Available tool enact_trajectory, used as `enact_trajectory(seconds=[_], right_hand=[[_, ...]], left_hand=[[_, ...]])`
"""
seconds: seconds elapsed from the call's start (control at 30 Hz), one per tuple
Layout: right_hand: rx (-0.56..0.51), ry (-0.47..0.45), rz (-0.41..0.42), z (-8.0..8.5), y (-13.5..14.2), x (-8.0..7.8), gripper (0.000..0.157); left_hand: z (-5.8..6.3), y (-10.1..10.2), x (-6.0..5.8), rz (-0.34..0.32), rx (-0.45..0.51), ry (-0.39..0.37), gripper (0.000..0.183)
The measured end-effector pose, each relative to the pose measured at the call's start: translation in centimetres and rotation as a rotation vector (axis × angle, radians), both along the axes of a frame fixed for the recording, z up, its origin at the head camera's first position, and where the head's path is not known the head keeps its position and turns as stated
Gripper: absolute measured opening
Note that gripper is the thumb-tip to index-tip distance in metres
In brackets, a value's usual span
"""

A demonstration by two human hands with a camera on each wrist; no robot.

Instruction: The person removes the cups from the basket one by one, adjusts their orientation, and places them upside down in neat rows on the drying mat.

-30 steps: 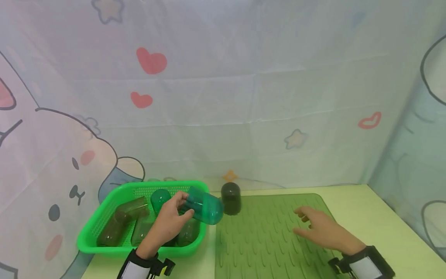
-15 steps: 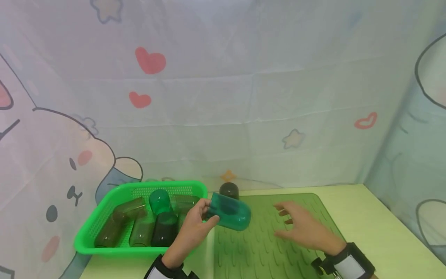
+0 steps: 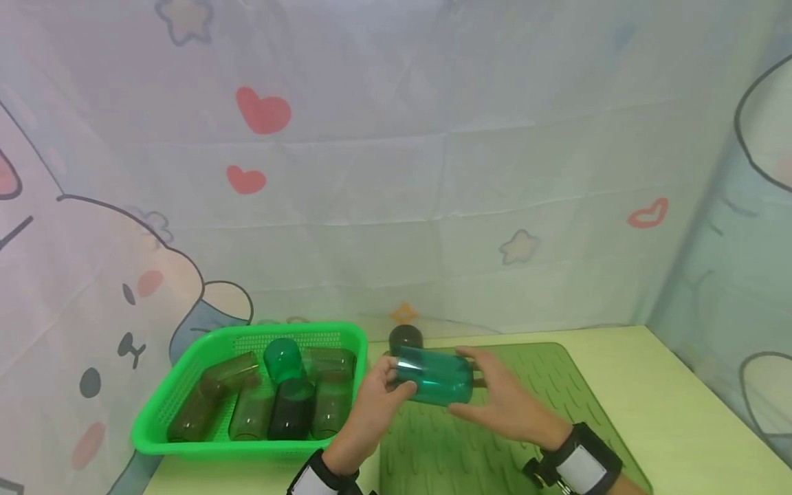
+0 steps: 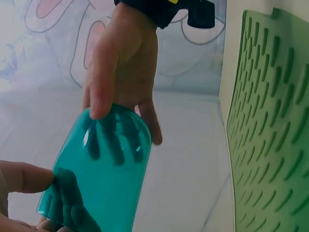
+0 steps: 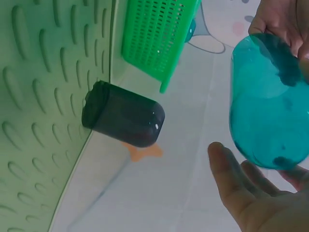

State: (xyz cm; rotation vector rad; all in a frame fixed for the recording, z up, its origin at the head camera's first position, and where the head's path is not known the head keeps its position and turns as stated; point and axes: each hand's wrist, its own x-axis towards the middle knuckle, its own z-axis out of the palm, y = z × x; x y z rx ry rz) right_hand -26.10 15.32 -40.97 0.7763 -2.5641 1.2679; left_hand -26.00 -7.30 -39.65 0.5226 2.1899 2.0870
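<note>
A see-through teal cup (image 3: 436,378) lies on its side in the air above the green mat (image 3: 464,454). My left hand (image 3: 374,405) pinches its left end, thumb in front and fingers behind. My right hand (image 3: 504,402) is at the cup's rounded right end, fingers spread about it. In the right wrist view a small gap shows between the right thumb (image 5: 219,157) and the cup. Through the teal wall, the left wrist view shows fingers of both hands. A dark cup (image 5: 123,113) stands upside down at the mat's back left corner, partly hidden in the head view.
A green plastic basket (image 3: 260,448) stands left of the mat with several see-through cups in it, among them a teal one (image 3: 283,359) and a dark one (image 3: 291,416). A printed cloth (image 3: 433,172) hangs behind the pale table (image 3: 625,385).
My left hand has carried the teal cup rightward from over the basket's edge to above the mat, levelling it. My right hand has moved left to the cup's rounded end.
</note>
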Motion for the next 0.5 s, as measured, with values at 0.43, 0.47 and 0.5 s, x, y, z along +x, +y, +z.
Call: enact_trajectory(seconds=[0.43,0.47,0.5], right_hand=[[-0.083,-0.082,0.025,0.17,-0.56,-0.32,0.074],[-0.083,-0.079,0.025,0.09,-0.51,-0.35,0.074],[-0.083,-0.075,0.026,0.01,-0.44,-0.40,0.074]], left_hand=[[-0.33,0.76,-0.37,-0.067,0.131,-0.112,0.033],[-0.46,0.66,-0.42,-0.072,0.107,-0.103,0.035],[-0.58,0.51,-0.49,-0.070,0.067,-0.089,0.037]])
